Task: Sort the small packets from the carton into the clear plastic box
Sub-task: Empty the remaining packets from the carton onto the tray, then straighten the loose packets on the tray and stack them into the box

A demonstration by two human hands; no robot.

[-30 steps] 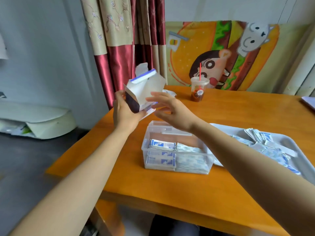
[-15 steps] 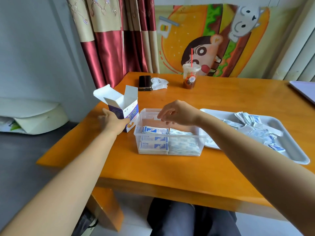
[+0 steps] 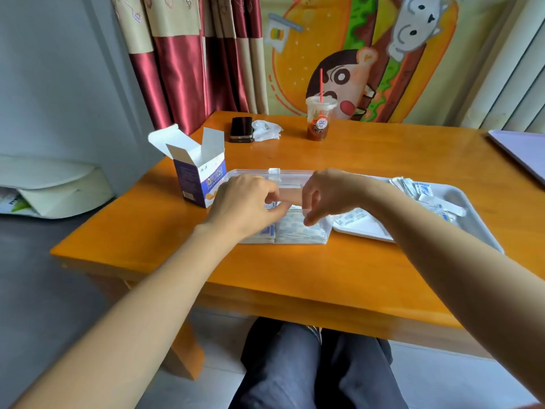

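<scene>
table (image 3: 295, 276): wood, orange varnish, smooth and glossy
carton (image 3: 194, 178): thin card, matt white inside, printed purple outside with slight sheen
clear plastic box (image 3: 295, 175): see-through hard plastic, smooth, shiny edges
packets (image 3: 300, 231): paper wrappers, white with blue print, matt
tray (image 3: 365, 228): pale plastic, smooth, low sheen, on the right
cup (image 3: 319, 119): clear plastic, far side
straw (image 3: 321, 84): red plastic
phone (image 3: 241, 129): black, glossy face
tissue (image 3: 267, 129): white paper, crumpled
curtain (image 3: 182, 69): cloth — red panels satin-shiny, beige panels duller
trousers (image 3: 295, 364): dark cloth, matt
</scene>
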